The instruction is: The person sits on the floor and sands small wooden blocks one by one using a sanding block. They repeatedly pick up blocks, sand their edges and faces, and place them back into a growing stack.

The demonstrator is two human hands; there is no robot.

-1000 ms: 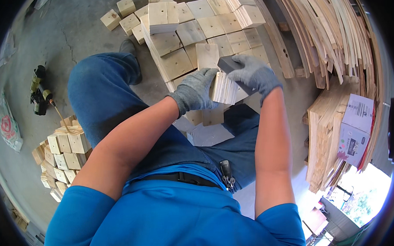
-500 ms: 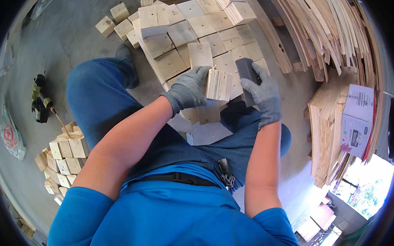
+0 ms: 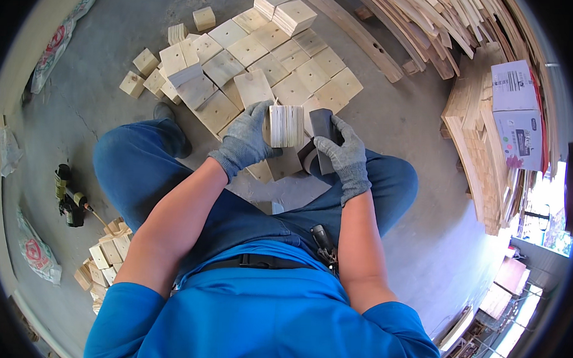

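My left hand [image 3: 246, 139], in a grey glove, grips a stack of thin square wooden pieces [image 3: 285, 125] held on edge above my knees. My right hand [image 3: 344, 157], also gloved, holds a dark sanding block [image 3: 321, 134] pressed against the right side of that stack. Both hands sit just in front of a spread of flat square wooden blocks [image 3: 266, 69] laid out on the concrete floor. I am seated with blue trousers and a blue shirt; my legs [image 3: 133, 172] frame the hands.
Small wooden cubes [image 3: 144, 77] lie at the left of the spread. A pile of small blocks [image 3: 104, 257] and a power tool [image 3: 68, 198] sit at my left. Long timber strips [image 3: 427, 31], stacked boards [image 3: 477, 142] and a cardboard box [image 3: 516, 112] are at the right.
The stack of pieces and both hands have shifted slightly lower and left in view. My right hand has slid down the stack's right side with the sanding block.
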